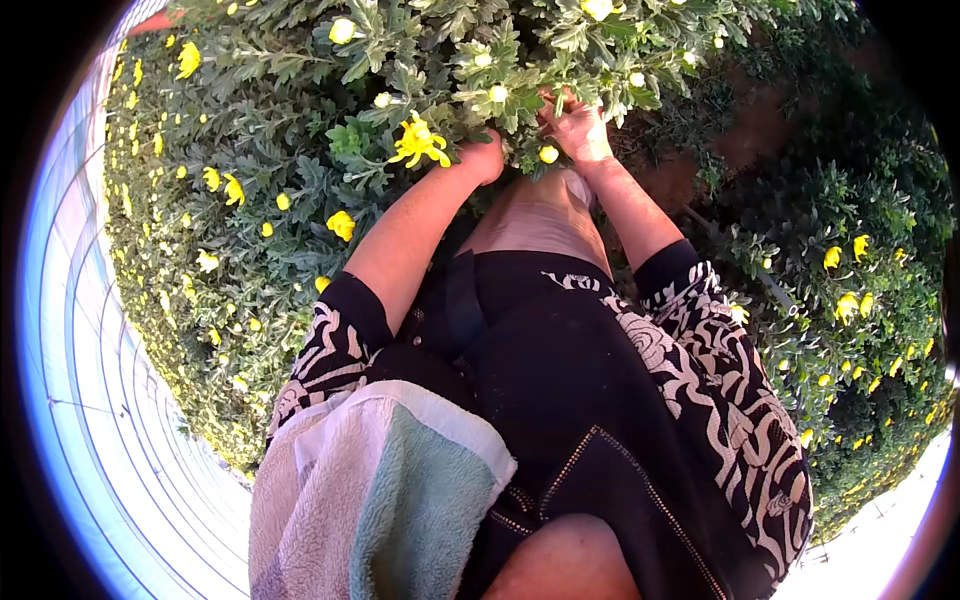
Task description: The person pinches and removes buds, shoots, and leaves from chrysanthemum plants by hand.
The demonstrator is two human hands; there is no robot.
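Lined sheeting [105, 390], left hand [482, 160], right hand [580, 132] amid lobed leaves [520, 108]

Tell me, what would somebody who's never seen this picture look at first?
Probably the big, open yellow flower near the top, just left of the left hand, while the right hand reaches into the leaves a little farther right. Next might come the fluffy towel at the bottom, left of the middle, with its pale and blue-green parts, and the swirly black-and-white sleeve on the right.
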